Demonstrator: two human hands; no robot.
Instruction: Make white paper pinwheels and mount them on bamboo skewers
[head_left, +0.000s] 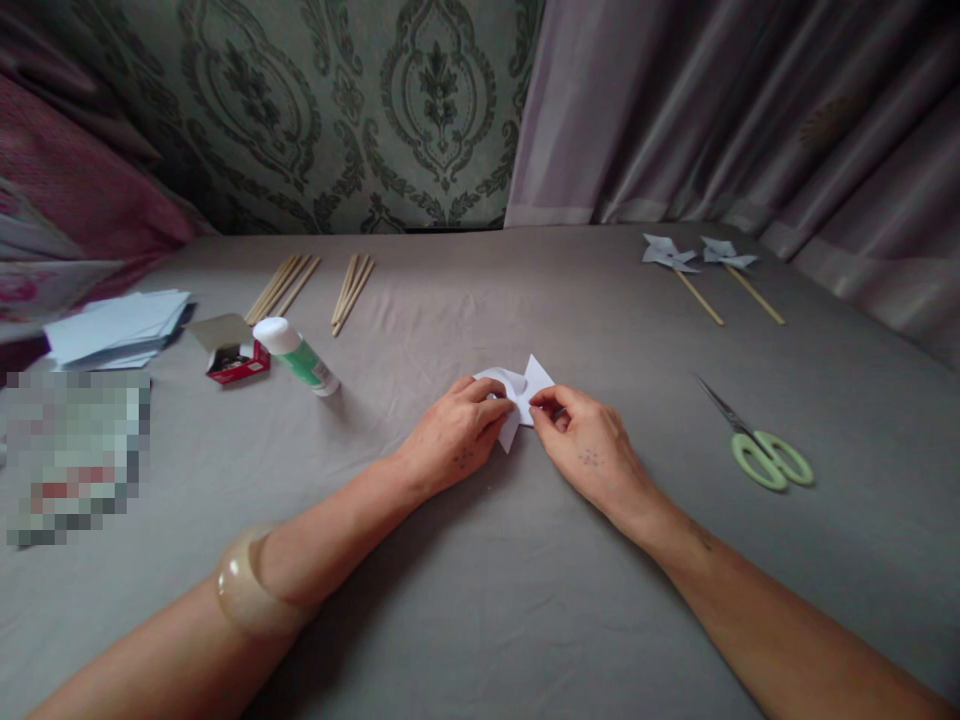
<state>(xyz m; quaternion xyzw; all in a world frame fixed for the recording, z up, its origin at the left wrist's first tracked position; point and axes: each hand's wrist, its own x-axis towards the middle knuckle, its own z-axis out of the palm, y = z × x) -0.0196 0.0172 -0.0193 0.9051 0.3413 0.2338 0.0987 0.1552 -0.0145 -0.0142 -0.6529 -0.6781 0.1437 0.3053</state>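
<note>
A white paper pinwheel [537, 374] is between my hands at the middle of the table, its blades partly folded in and one pointed corner standing up at the back. My left hand [469, 420] pinches the paper from the left, thumb and fingers near its centre. From the right, my right hand [581, 430] has thumb and forefinger closed at the paper's edge by the centre. Whether a pin is between those fingertips is hidden. A pale bangle [255, 585] circles my left forearm.
A glue stick [296, 357], a red box of small metal pieces [238, 365], wooden sticks [352, 292] and a paper stack [120, 328] lie left. Green-handled scissors [757, 450] lie right. Two finished pinwheels on sticks [701, 298] rest at the back right.
</note>
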